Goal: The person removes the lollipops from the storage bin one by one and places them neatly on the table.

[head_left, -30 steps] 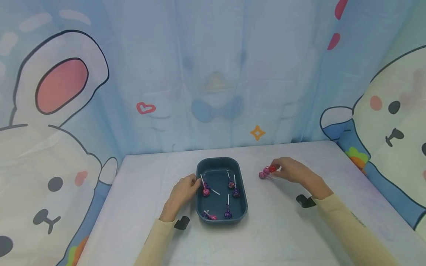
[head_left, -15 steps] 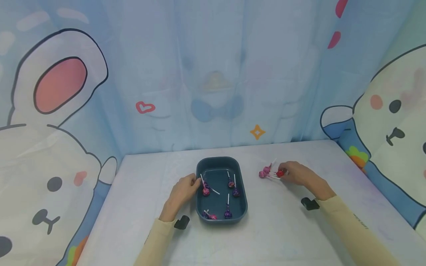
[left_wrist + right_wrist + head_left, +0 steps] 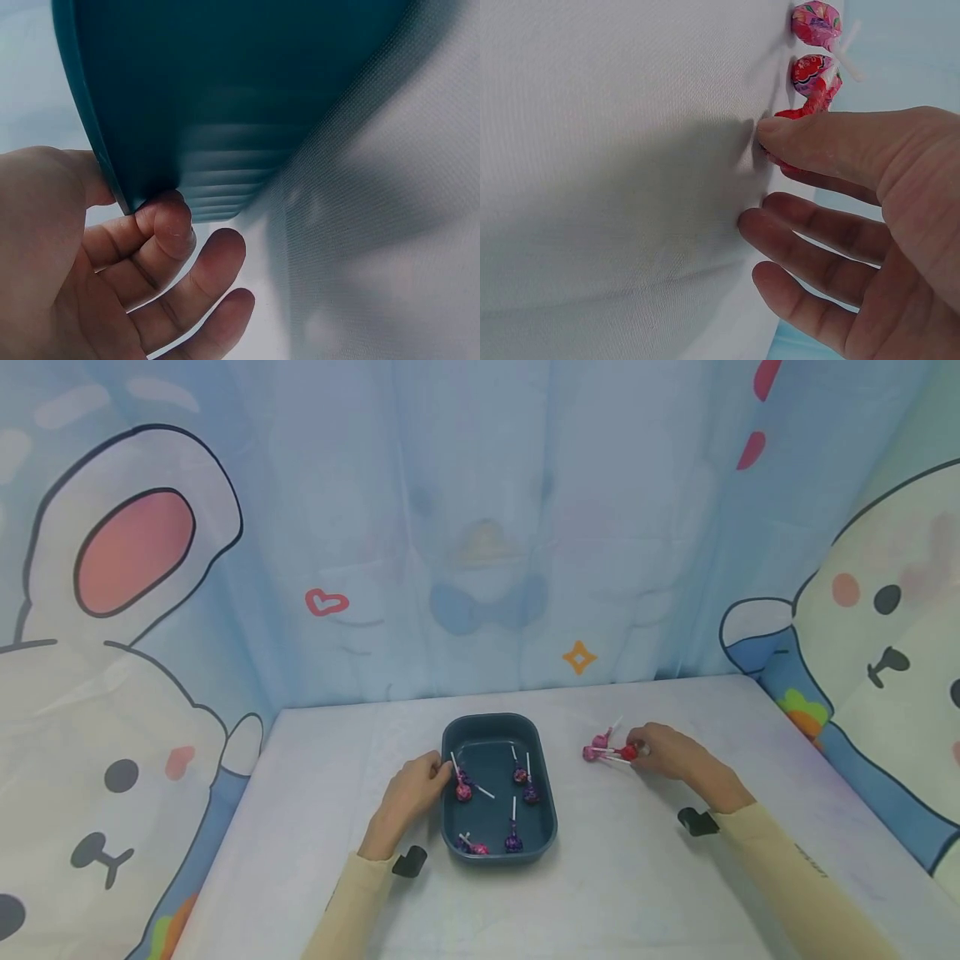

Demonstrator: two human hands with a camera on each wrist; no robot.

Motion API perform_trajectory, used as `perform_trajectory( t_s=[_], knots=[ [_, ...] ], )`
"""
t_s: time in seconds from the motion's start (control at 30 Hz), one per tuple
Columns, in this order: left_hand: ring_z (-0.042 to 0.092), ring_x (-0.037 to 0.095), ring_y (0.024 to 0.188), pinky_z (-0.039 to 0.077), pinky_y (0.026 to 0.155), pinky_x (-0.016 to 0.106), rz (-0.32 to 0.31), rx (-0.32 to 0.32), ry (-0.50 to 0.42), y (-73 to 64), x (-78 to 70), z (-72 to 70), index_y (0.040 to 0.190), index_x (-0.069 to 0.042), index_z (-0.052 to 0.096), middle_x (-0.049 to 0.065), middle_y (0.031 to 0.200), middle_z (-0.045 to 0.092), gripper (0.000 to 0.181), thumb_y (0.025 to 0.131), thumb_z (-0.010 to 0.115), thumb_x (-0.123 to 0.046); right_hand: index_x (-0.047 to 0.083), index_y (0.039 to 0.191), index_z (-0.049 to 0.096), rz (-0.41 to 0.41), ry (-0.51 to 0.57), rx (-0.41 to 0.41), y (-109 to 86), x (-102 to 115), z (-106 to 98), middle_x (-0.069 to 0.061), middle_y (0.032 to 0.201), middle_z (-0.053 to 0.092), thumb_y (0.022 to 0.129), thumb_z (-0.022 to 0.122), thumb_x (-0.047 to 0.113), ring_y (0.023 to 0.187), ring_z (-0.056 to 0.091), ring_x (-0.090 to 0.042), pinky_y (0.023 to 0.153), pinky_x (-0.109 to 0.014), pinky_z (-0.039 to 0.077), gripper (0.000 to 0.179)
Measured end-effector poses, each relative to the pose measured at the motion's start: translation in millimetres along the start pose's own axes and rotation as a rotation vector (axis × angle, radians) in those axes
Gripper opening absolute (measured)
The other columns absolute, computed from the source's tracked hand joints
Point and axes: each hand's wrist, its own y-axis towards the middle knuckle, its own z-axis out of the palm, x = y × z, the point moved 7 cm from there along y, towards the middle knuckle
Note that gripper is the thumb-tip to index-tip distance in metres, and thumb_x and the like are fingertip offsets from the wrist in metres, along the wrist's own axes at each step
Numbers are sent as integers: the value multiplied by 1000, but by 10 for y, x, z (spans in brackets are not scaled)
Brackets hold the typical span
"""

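Red lollipop (image 3: 627, 752) in right grip (image 3: 681, 758), farther right than a second ago

Downward head view, close wrist views, tray (image 3: 487, 821) shared by head and left

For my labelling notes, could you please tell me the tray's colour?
The tray is dark blue-teal, seen best in the head view.
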Motion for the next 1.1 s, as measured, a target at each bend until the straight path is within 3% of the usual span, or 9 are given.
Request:
perform_trajectory(
  t_s=[0.33, 0.63, 0.9, 1.1],
  knots=[
    [44, 12, 55, 35, 49, 27, -5, 8, -13, 5, 14, 15, 77, -14, 50, 0, 63, 48, 28, 93, 47, -36, 5, 121, 52, -4, -1, -2, -31, 37, -39, -20, 112, 57, 79, 71, 21, 100, 54, -32, 84, -49, 45, 49],
    [44, 12, 55, 34, 49, 27, -8, 7, -12, 18, 29, 18, 76, -15, 50, -1, 62, 48, 28, 92, 47, -38, 6, 125, 49, -27, -9, -26, -57, 192, -214, -21, 119, 54, 81, 70, 23, 106, 53, -35, 84, -49, 46, 52],
    [43, 11, 54, 34, 48, 27, 2, -2, 0, 30, 24, 17, 75, -15, 49, -2, 61, 47, 29, 93, 47, -37, 7, 124, 50, -48, -9, -21, -63, 490, -371, -20, 120, 54, 82, 68, 23, 95, 57, -27, 82, -45, 48, 49],
    [42, 11, 54, 33, 48, 26, 14, -5, 3, 28, 32, 24, 75, -15, 49, -3, 60, 45, 29, 93, 47, -37, 9, 123, 52, -75, -50, -57, -45, 773, -457, -14, 117, 56, 81, 70, 25, 98, 56, -27, 82, -42, 49, 48]
  ],
)
